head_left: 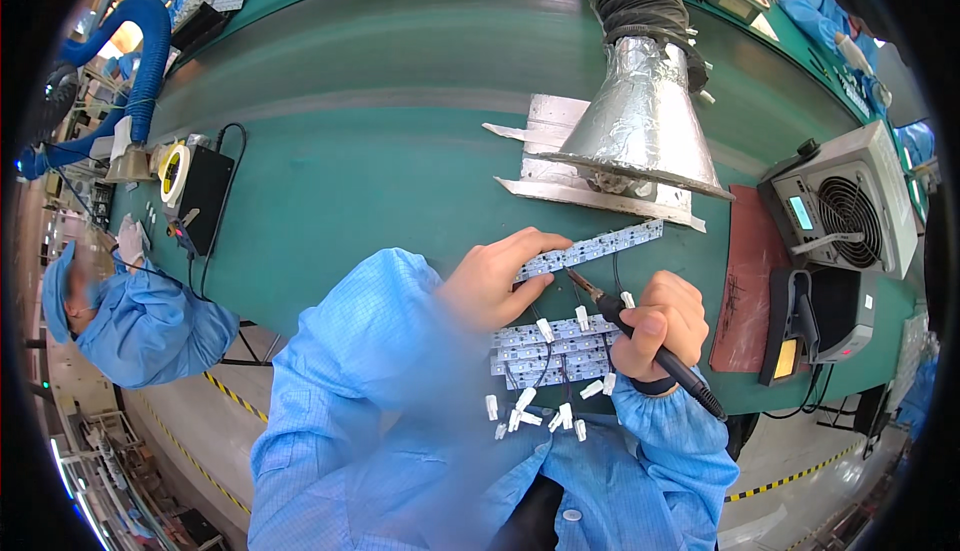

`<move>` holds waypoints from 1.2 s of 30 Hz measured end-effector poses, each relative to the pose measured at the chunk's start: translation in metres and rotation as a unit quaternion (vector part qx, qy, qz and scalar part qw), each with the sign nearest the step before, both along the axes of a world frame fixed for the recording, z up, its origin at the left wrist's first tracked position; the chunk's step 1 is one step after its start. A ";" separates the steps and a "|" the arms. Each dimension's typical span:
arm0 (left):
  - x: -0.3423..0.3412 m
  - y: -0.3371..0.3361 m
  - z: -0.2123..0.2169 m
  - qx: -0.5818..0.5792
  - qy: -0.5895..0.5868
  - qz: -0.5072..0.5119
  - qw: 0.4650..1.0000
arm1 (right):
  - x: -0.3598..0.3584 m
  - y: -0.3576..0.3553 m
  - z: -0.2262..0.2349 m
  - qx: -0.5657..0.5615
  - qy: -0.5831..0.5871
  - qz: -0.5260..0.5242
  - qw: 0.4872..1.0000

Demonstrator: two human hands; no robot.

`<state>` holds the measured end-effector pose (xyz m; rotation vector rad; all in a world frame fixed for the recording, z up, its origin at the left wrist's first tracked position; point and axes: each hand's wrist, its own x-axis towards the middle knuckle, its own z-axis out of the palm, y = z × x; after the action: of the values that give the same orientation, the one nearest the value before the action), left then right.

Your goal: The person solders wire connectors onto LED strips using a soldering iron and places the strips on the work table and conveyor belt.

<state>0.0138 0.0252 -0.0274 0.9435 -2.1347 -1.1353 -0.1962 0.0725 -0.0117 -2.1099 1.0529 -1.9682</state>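
My left hand (502,269) is closed on the left part of a long, narrow LED circuit board (618,240), thumb below and fingers above. In my right hand (664,324) is a soldering iron (605,301) with a black handle, gripped like a pen. Its tip points up and left, at the board's lower edge close to my left thumb; whether it touches cannot be made out. Below lie several similar LED strips (548,351) side by side, with black wires ending in white connectors (566,416) along the table's near edge.
A foil-covered fume hood (645,116) stands over white metal plates beyond my hands. To the right are a reddish mat (750,281), a fan unit (845,206) and a soldering station (840,313). A black box with a tape roll (205,196) sits left. A co-worker (150,316) sits at left.
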 end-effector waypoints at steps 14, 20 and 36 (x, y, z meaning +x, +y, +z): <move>0.004 -0.004 0.001 0.002 0.022 -0.015 1.000 | -0.039 -0.003 -0.007 0.039 -0.076 -0.104 0.991; 0.004 -0.004 0.003 0.001 0.013 -0.016 1.000 | -0.038 -0.004 -0.006 0.048 -0.065 -0.106 0.991; 0.003 -0.004 0.002 -0.012 0.024 -0.017 1.000 | -0.035 -0.005 -0.004 0.066 -0.057 -0.114 0.990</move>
<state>0.0171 0.0215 -0.0259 0.8651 -2.1284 -1.1342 -0.2309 0.0677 -0.0155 -1.8588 1.4132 -2.0207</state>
